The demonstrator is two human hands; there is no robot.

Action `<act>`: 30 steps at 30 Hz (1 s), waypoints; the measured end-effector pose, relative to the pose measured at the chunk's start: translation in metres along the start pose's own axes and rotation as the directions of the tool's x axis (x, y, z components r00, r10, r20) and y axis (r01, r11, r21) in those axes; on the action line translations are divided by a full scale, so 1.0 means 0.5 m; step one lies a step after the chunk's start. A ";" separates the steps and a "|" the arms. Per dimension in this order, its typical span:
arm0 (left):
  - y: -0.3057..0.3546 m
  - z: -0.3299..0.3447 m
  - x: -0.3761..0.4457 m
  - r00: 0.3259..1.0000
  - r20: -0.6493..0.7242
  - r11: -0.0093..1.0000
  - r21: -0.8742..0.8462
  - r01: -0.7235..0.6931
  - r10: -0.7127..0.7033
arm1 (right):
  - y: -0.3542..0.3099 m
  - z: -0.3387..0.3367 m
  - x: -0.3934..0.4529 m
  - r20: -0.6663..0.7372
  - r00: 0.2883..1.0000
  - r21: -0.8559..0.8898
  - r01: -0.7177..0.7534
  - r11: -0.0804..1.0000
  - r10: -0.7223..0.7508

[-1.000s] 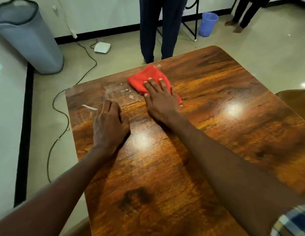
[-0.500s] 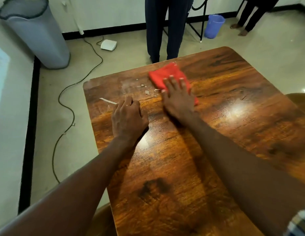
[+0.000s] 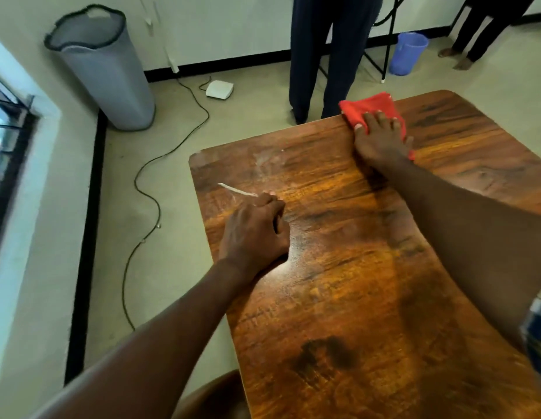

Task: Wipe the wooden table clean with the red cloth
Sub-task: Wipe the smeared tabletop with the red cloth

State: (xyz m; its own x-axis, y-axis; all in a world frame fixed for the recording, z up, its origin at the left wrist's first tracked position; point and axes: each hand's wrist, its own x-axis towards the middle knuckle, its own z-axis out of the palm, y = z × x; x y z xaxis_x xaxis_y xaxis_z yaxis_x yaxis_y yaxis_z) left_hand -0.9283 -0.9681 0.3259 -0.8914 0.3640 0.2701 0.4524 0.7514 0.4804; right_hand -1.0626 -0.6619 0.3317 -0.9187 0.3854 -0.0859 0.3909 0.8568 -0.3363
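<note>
Wooden table [image 3: 339,267]: broad bare grain open across the near and right. Red cloth [image 3: 369,108] at the far edge, slightly overhanging, pressed flat under right hand [image 3: 379,137], fingers straight. Left hand [image 3: 254,234] loosely curled, resting near left edge beside thin white strip [image 3: 236,190].

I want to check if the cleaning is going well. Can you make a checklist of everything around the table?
Surface: brown wooden table, glossy, with a pale smear near its far left corner.
Job's things: red cloth at the table's far edge.
Clutter: thin white strip on the table by the left hand.
Hands: right hand pressing flat on the cloth; left hand resting on the table, fingers curled, holding nothing.
Cables: black cable snaking over the floor; small white box near it.
Surroundings: tall grey bin, blue bucket, two standing people's legs.
</note>
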 end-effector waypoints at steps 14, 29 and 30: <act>0.004 -0.004 0.000 1.000 0.005 1.000 -0.012 0.013 -0.013 | -0.071 0.036 -0.015 0.039 0.957 -0.088 0.289 0.953 -0.286; -0.005 -0.010 -0.006 1.000 0.000 1.000 -0.012 -0.009 0.009 | -0.194 0.082 -0.193 0.196 0.814 -0.081 0.570 0.818 -0.547; -0.007 -0.012 -0.008 1.000 -0.024 1.000 -0.029 0.003 -0.003 | -0.161 0.073 -0.183 0.152 0.856 -0.097 0.511 0.854 -0.495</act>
State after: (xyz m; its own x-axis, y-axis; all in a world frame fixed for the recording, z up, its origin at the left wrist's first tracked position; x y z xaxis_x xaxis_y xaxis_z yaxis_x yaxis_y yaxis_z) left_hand -0.9259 -0.9755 0.3283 -0.8920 0.3483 0.2880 0.4506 0.7361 0.5052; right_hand -1.0119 -0.7785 0.3323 -0.9880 -0.1461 -0.0502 -0.1301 0.9621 -0.2398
